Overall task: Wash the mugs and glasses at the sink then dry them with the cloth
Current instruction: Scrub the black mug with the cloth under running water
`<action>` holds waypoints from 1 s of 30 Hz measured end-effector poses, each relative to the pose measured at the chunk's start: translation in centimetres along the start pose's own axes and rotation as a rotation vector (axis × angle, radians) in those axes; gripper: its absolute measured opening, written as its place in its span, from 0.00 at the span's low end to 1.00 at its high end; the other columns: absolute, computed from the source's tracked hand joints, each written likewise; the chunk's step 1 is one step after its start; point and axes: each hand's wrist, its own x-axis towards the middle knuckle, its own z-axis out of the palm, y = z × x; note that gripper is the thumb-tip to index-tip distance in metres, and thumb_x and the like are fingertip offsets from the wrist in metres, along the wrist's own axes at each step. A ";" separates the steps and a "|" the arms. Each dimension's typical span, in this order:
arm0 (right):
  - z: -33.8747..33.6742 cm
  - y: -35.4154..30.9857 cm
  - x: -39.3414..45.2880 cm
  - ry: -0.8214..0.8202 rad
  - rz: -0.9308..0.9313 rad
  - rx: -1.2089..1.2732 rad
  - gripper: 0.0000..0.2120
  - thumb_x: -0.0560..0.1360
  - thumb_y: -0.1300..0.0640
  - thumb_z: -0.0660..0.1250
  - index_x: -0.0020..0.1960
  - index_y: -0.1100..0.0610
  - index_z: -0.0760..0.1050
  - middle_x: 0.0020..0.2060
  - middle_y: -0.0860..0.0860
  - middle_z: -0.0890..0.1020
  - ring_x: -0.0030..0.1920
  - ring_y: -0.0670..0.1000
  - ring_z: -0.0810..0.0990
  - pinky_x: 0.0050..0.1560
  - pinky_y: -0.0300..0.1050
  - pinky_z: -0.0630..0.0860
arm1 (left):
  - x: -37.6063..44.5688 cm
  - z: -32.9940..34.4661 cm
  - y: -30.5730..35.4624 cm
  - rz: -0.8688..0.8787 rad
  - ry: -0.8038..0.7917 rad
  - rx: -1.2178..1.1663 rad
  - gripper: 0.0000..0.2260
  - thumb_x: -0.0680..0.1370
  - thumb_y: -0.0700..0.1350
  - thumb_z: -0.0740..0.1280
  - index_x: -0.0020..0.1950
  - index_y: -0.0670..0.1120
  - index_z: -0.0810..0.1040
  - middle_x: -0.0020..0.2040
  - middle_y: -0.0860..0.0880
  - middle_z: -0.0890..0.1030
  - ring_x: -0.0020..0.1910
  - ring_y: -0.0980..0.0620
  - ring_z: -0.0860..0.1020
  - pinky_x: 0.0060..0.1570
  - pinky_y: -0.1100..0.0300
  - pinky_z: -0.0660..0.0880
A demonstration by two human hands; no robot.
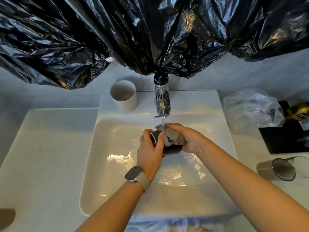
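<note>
Over the white sink (93, 148) my left hand (150, 151) grips a dark mug (172, 149) lying on its side, fingers curled round its rim. My right hand (189, 139) holds a grey cloth (172, 136) bunched against the mug's wall. Water runs from the chrome tap (162, 101) onto the cloth. A white mug (123, 95) stands upright on the sink's back ledge, left of the tap. Two glasses lie on their sides on the counter at the right: a smoky one (275, 169) and a clear one (299, 164) behind it.
Black plastic sheeting (150, 34) hangs over the wall above the tap. On the right counter sit a crumpled clear plastic bag (250, 108), a black slab (287, 138) and a gold-labelled bottle (299, 111). White counter (41, 148) spreads left of the basin.
</note>
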 end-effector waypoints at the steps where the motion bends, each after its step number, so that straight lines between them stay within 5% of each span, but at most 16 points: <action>1: 0.0 0.0 0.2 -0.015 -0.002 0.006 0.26 0.73 0.50 0.71 0.67 0.60 0.73 0.61 0.61 0.80 0.60 0.59 0.79 0.60 0.54 0.76 | 0.0 -0.2 -0.1 0.008 0.000 -0.001 0.13 0.81 0.62 0.57 0.58 0.55 0.67 0.52 0.51 0.76 0.46 0.51 0.80 0.43 0.51 0.82; 4: 0.0 1.3 0.0 -0.019 -0.186 -0.082 0.22 0.71 0.48 0.73 0.60 0.59 0.79 0.52 0.57 0.85 0.55 0.55 0.83 0.52 0.47 0.79 | 1.0 -0.6 -0.4 -0.093 -0.071 -0.103 0.18 0.79 0.66 0.55 0.56 0.53 0.68 0.50 0.48 0.80 0.46 0.47 0.81 0.40 0.51 0.81; 7: 0.1 3.0 -0.9 -0.047 -0.375 -0.305 0.12 0.70 0.52 0.76 0.52 0.53 0.82 0.46 0.52 0.87 0.48 0.51 0.86 0.44 0.41 0.81 | 2.9 -1.5 0.5 -0.387 -0.282 -0.379 0.25 0.82 0.64 0.51 0.57 0.47 0.76 0.47 0.44 0.84 0.43 0.47 0.83 0.37 0.57 0.76; 11: -0.2 3.6 -1.8 -0.122 -0.466 -0.575 0.16 0.67 0.61 0.79 0.52 0.50 0.81 0.45 0.45 0.86 0.49 0.45 0.84 0.48 0.38 0.81 | 3.8 -2.5 1.2 -0.642 -0.551 -0.682 0.30 0.82 0.62 0.48 0.53 0.44 0.85 0.51 0.43 0.86 0.48 0.47 0.84 0.48 0.57 0.79; 14: -0.7 2.3 -1.9 -0.139 -0.408 -0.550 0.13 0.68 0.60 0.78 0.51 0.50 0.82 0.44 0.46 0.87 0.48 0.46 0.85 0.47 0.38 0.81 | 3.6 -2.0 1.8 -0.602 -0.473 -0.686 0.28 0.83 0.62 0.48 0.53 0.47 0.84 0.50 0.44 0.86 0.46 0.48 0.85 0.41 0.58 0.80; 18: -0.8 -0.7 -1.1 -0.270 -0.179 -0.341 0.13 0.70 0.55 0.74 0.55 0.53 0.82 0.51 0.54 0.86 0.54 0.55 0.84 0.53 0.49 0.81 | 2.5 -1.1 2.1 -0.308 -0.145 -0.348 0.21 0.81 0.64 0.53 0.61 0.49 0.71 0.54 0.48 0.81 0.54 0.45 0.80 0.55 0.45 0.78; 21: -0.8 -2.0 -0.2 -0.355 -0.026 -0.163 0.09 0.73 0.54 0.68 0.49 0.53 0.85 0.48 0.55 0.86 0.50 0.54 0.85 0.49 0.49 0.81 | 0.8 -1.5 1.9 0.030 -0.005 -0.033 0.20 0.78 0.67 0.53 0.59 0.54 0.66 0.53 0.50 0.77 0.49 0.49 0.80 0.46 0.52 0.79; 23: -0.5 -2.0 0.3 -0.372 0.024 -0.078 0.09 0.74 0.54 0.67 0.47 0.55 0.85 0.46 0.55 0.86 0.47 0.53 0.85 0.45 0.47 0.81 | 0.5 -1.9 1.8 0.103 0.019 0.043 0.20 0.77 0.67 0.52 0.59 0.54 0.65 0.54 0.50 0.75 0.47 0.49 0.79 0.45 0.52 0.79; 27: -0.3 0.0 0.1 -0.358 -0.112 -0.096 0.15 0.72 0.55 0.72 0.58 0.57 0.80 0.53 0.58 0.84 0.55 0.58 0.83 0.51 0.51 0.81 | 2.0 -2.2 1.4 -0.088 -0.109 -0.087 0.19 0.80 0.65 0.53 0.57 0.52 0.68 0.52 0.48 0.80 0.50 0.47 0.81 0.51 0.44 0.80; 30: -0.2 2.1 -0.7 -0.170 -0.401 -0.414 0.12 0.70 0.61 0.76 0.52 0.55 0.82 0.45 0.50 0.87 0.50 0.52 0.85 0.47 0.42 0.81 | 3.6 -2.6 1.6 -0.413 -0.381 -0.459 0.23 0.83 0.63 0.49 0.56 0.50 0.78 0.49 0.48 0.85 0.46 0.50 0.85 0.40 0.54 0.82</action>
